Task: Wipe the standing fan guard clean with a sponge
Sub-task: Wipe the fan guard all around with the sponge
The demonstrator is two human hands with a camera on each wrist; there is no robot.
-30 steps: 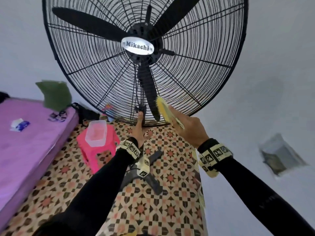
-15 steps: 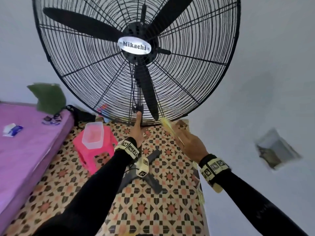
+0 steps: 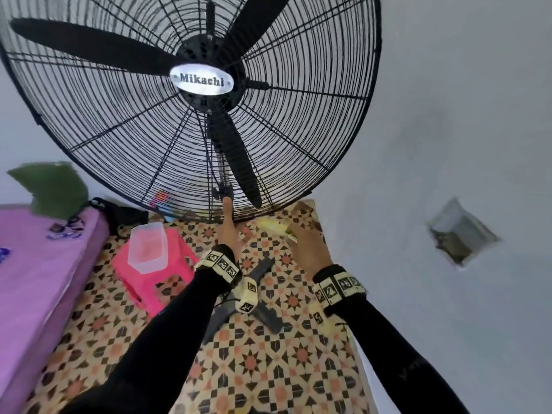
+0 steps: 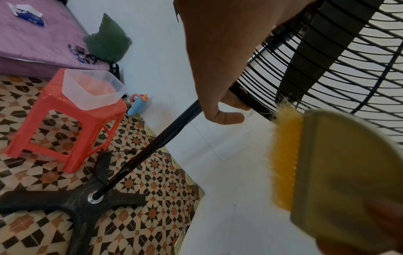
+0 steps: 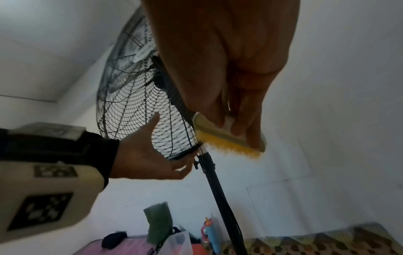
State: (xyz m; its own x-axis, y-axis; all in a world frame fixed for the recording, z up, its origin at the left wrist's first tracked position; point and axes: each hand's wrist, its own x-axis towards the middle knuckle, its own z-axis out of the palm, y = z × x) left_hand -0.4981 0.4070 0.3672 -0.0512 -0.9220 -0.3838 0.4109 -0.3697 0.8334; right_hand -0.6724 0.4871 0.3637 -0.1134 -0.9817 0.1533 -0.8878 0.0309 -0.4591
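Observation:
The black wire fan guard (image 3: 298, 130) fills the top of the head view, with its blades still behind the wires. My left hand (image 3: 228, 225) grips the guard's bottom rim (image 4: 242, 96), thumb up the front wires (image 5: 152, 124) and fingers curled underneath. My right hand (image 3: 307, 246) holds a flat scrubber with yellow bristles (image 3: 273, 227) just below and right of that rim. In the right wrist view the yellow bristles (image 5: 229, 143) touch the rim's lowest point, where the pole (image 5: 218, 189) joins. The scrubber (image 4: 327, 163) looms large and blurred in the left wrist view.
A pink plastic stool (image 3: 155, 279) carrying a clear tub (image 3: 148, 248) stands left of the fan's black cross base (image 3: 265, 315) on the patterned floor. A purple mattress (image 3: 35, 279) with a green pillow (image 3: 50, 186) lies further left. A blue cup (image 4: 139, 105) sits by the wall. The white wall (image 3: 448, 144) is close on the right.
My right hand has carried the scrubber down from the lower guard wires to the bottom rim. The left hand has kept its grip on the rim.

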